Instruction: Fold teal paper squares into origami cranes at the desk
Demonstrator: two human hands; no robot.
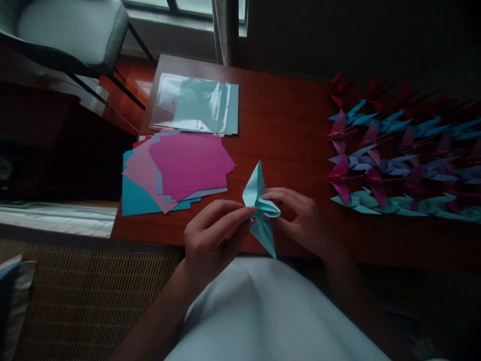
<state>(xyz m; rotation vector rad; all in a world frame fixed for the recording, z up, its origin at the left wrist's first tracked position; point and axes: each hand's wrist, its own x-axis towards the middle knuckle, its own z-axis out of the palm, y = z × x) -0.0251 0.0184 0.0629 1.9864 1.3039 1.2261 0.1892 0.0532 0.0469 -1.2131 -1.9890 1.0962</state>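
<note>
Indoors, hands pinching mint folded paper above brown table; chair near window.

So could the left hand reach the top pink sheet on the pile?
Probably yes: the top pink sheet lies uncovered near the left hand, though the hand would first have to release the folded paper.

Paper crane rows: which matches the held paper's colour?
The mint row, lowest in view, matching the folded paper; other rows are red, blue, lavender or pink.
</note>
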